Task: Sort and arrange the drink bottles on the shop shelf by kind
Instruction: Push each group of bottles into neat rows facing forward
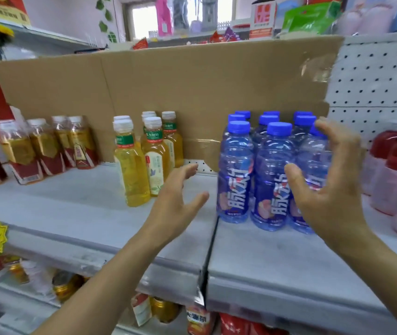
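Grey shop shelf, cardboard behind. Blue-capped bottles, clear blue, white lettering, clustered centre-right. I see left grip wide, just left of them; right grip wide at cluster's right side.

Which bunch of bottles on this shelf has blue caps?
The clear blue bottles right of centre, just behind the right hand. The yellow tea bottles and the amber bottles to their left all wear white caps.

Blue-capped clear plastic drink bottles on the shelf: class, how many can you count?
9 blue-capped clear plastic bottles, a three-by-three block on the grey shelf: three front, three middle, three back. The right hand partly covers the front right one; others may be hidden.
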{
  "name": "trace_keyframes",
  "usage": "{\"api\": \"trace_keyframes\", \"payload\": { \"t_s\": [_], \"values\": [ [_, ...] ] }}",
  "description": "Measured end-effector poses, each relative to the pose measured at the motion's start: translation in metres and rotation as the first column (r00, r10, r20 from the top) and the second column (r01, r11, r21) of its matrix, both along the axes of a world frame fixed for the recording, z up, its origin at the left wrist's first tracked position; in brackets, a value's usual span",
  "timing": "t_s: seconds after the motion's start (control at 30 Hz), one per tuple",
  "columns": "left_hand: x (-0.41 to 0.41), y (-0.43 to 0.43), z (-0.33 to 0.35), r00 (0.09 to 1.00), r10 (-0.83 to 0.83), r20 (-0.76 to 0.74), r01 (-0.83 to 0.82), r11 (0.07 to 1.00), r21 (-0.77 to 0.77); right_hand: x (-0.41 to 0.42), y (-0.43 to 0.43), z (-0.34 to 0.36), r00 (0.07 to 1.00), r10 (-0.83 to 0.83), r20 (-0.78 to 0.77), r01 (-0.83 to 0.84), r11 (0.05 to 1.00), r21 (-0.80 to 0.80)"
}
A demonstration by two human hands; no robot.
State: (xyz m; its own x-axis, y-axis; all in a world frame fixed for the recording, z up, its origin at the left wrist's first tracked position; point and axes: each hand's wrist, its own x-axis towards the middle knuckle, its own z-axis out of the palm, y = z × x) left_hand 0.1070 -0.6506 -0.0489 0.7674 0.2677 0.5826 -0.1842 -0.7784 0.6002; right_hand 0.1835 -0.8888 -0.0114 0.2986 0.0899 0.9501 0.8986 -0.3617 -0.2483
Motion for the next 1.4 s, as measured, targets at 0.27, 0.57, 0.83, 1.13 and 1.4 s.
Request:
{"api": "trace_keyframes", "payload": {
  "t_s": [0.27,0.57,0.83,1.13,1.4],
  "values": [
    [-0.019,0.143,0.013,0.944,0.253,0.214,-0.217,0.960,-0.176,-0.022,0.183,-0.006,0.830,0.180,-0.528,-0.347,0.908,-0.235],
    [0.018,0.221,0.019,0.948,-0.269,-0.172,0.160,0.867,-0.472,0.017,0.283,-0.016,0.443,0.139,-0.885,-0.301,0.953,-0.001],
    [-0.007,0.270,0.003,0.912,-0.396,-0.108,0.299,0.822,-0.485,-0.010,0.321,-0.023,0.545,0.162,-0.822,-0.419,0.903,-0.100],
    [-0.050,0.347,-0.005,0.996,-0.092,-0.005,0.079,0.880,-0.469,-0.029,0.376,-0.019,0.603,0.125,-0.788,-0.527,0.804,-0.275],
    [-0.068,0.350,0.032,0.904,0.261,0.338,-0.216,0.962,-0.166,0.030,0.327,0.053,0.804,0.040,-0.593,-0.135,0.984,-0.116]
  ]
}}
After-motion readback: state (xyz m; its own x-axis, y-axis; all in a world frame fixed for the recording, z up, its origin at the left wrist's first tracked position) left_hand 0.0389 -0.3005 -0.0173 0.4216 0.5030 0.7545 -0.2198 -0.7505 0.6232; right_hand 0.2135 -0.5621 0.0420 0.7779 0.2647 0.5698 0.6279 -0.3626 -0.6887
